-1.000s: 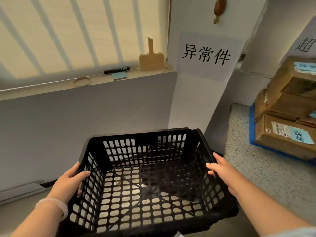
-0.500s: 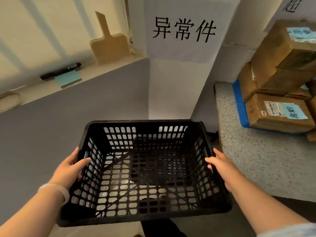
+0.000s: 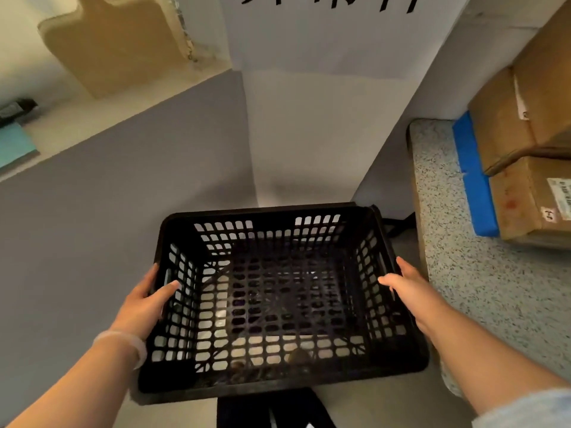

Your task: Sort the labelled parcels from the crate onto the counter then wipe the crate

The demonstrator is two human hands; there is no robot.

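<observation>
Fingers (image 3: 151, 276) of the left hand (image 3: 143, 301) curl round the outside of the left wall of a black slotted plastic crate (image 3: 278, 387), with the thumb hooked over the rim to the inside; a pale bangle (image 3: 123, 342) sits on that wrist. Up the wall to the left, a ledge carries a teal paper note (image 3: 14, 146) and a light wooden paddle-shaped board (image 3: 108, 47) leaning upright. The crate hangs level between both hands, in front of a grey wall and just left of the counter's corner. Pale floor shows through its slotted base, and a brownish shape at the near edge is too dim to name. Above it, a white paper sign (image 3: 324, 35) with black characters is cut off by the top edge. At the crate's right wall the right hand (image 3: 408, 287) grips the same way, thumb inside, fingers outside and mostly hidden. Further right, the speckled stone counter (image 3: 494, 288) holds a blue mat (image 3: 474, 180) with stacked brown cardboard parcels (image 3: 513, 196) on it, the lower one bearing a white printed label (image 3: 560, 196).
</observation>
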